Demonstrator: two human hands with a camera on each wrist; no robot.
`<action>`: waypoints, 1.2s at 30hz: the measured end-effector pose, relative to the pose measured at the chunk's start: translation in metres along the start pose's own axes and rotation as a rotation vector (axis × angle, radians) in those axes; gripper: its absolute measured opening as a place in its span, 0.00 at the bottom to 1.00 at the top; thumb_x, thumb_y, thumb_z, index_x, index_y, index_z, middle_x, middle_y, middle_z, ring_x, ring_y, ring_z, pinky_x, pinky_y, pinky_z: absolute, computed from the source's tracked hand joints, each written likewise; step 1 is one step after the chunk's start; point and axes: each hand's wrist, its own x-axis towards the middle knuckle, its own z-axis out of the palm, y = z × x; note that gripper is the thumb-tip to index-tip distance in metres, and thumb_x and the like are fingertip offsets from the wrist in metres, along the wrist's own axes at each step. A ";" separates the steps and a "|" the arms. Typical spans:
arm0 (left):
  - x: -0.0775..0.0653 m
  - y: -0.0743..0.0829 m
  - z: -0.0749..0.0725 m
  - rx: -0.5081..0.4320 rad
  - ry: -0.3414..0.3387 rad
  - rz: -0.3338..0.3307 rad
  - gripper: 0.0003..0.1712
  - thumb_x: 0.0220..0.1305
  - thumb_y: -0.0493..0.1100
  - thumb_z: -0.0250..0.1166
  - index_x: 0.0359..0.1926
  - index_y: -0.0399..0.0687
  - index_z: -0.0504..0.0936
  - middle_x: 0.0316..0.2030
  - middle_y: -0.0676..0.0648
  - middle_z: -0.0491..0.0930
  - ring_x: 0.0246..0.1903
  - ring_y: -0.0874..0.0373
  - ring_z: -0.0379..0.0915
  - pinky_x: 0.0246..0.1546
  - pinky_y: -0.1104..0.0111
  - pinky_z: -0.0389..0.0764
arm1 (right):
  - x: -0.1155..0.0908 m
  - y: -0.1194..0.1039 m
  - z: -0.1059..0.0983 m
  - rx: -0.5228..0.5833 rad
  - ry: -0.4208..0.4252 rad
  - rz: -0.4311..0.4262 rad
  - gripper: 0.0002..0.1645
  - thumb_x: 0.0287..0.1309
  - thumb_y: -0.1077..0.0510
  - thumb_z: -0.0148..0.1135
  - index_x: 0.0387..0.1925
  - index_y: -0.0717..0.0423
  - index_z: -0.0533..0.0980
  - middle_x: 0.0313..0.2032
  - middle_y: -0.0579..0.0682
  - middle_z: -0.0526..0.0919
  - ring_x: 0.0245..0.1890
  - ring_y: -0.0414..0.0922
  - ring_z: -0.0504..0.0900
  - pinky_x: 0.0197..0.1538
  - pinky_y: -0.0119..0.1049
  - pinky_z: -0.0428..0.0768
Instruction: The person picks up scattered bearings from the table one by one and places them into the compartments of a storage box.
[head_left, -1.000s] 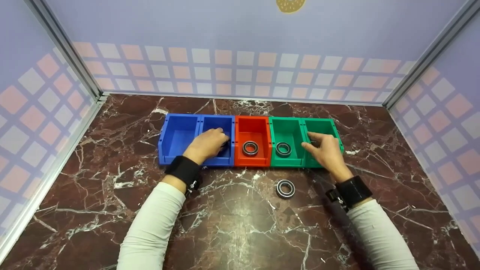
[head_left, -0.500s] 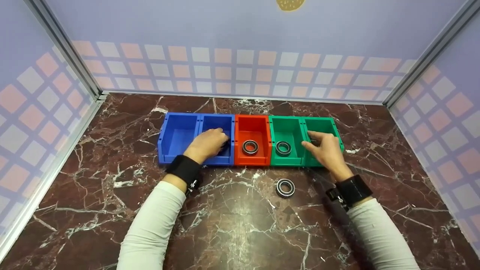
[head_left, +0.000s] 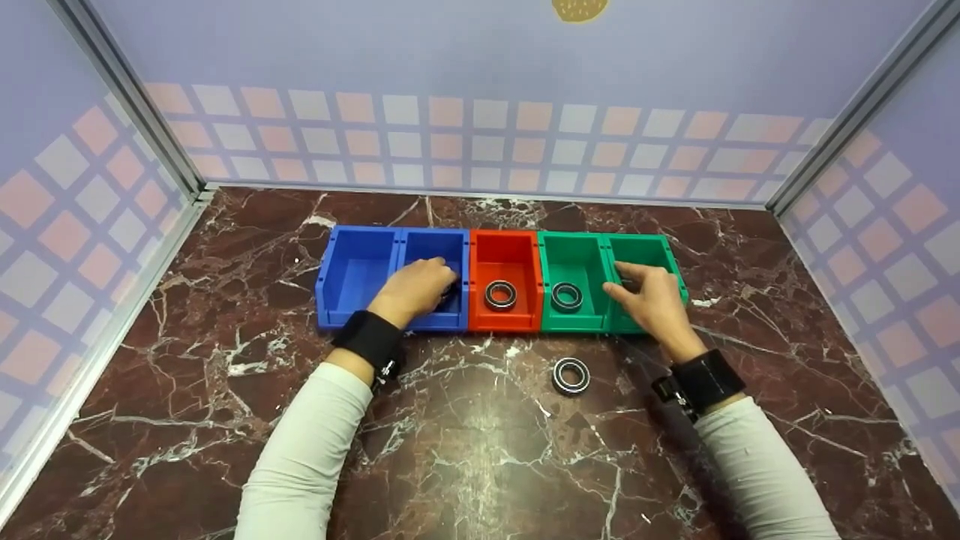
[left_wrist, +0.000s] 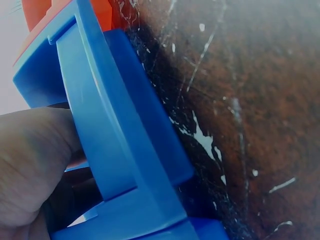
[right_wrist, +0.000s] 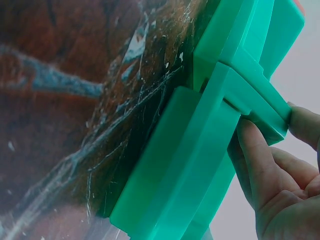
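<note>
My left hand reaches down into the second blue bin, fingers curled over a dark bearing that is mostly hidden beneath them. In the left wrist view, the front lip of that bin covers my fingertips. At the other end of the row, my right hand grips the dividing wall at the rightmost green bin, with the thumb on the rim and other fingers inside. The right wrist view shows the fingers against the green plastic.
A bearing lies in the red bin, another bearing in the left green bin. One more bearing is on the marbled tabletop before the row. At far left stands another blue bin. Patterned walls enclose the table.
</note>
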 end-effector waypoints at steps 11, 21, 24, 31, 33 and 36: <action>-0.001 0.001 0.001 0.021 0.035 0.014 0.09 0.60 0.30 0.62 0.40 0.40 0.85 0.41 0.36 0.84 0.41 0.40 0.82 0.45 0.50 0.84 | 0.001 0.001 0.002 0.002 0.009 -0.006 0.29 0.60 0.55 0.69 0.61 0.62 0.76 0.54 0.64 0.83 0.53 0.58 0.84 0.56 0.53 0.82; -0.002 0.003 -0.003 0.044 0.037 0.019 0.10 0.60 0.31 0.64 0.43 0.41 0.84 0.42 0.36 0.84 0.43 0.40 0.82 0.47 0.51 0.84 | 0.000 0.002 0.000 -0.002 0.014 -0.017 0.29 0.60 0.55 0.69 0.61 0.62 0.76 0.54 0.65 0.83 0.51 0.59 0.84 0.53 0.54 0.83; -0.006 0.003 -0.009 0.034 0.029 0.012 0.13 0.61 0.30 0.64 0.47 0.42 0.84 0.44 0.37 0.83 0.46 0.41 0.81 0.50 0.52 0.83 | -0.001 0.000 0.001 0.002 0.004 -0.014 0.29 0.61 0.55 0.68 0.61 0.62 0.76 0.54 0.65 0.83 0.50 0.59 0.85 0.52 0.54 0.83; -0.018 0.018 -0.042 0.065 0.072 -0.042 0.16 0.62 0.35 0.67 0.52 0.44 0.83 0.45 0.37 0.83 0.45 0.40 0.81 0.44 0.50 0.85 | 0.000 0.000 0.001 -0.004 0.013 -0.015 0.29 0.60 0.55 0.69 0.61 0.62 0.76 0.53 0.65 0.83 0.51 0.59 0.85 0.53 0.54 0.83; -0.022 0.025 -0.051 0.071 0.086 -0.042 0.18 0.62 0.39 0.68 0.54 0.44 0.82 0.46 0.37 0.83 0.45 0.41 0.80 0.44 0.51 0.85 | 0.000 0.000 0.000 -0.001 0.010 -0.010 0.29 0.60 0.56 0.68 0.61 0.62 0.76 0.53 0.65 0.83 0.51 0.59 0.85 0.53 0.54 0.83; -0.026 0.040 -0.061 0.058 0.107 -0.001 0.20 0.63 0.42 0.68 0.56 0.46 0.81 0.48 0.39 0.82 0.47 0.43 0.80 0.45 0.53 0.85 | 0.000 0.000 0.000 0.002 0.005 -0.007 0.29 0.61 0.55 0.68 0.61 0.62 0.76 0.53 0.65 0.83 0.51 0.59 0.85 0.53 0.54 0.83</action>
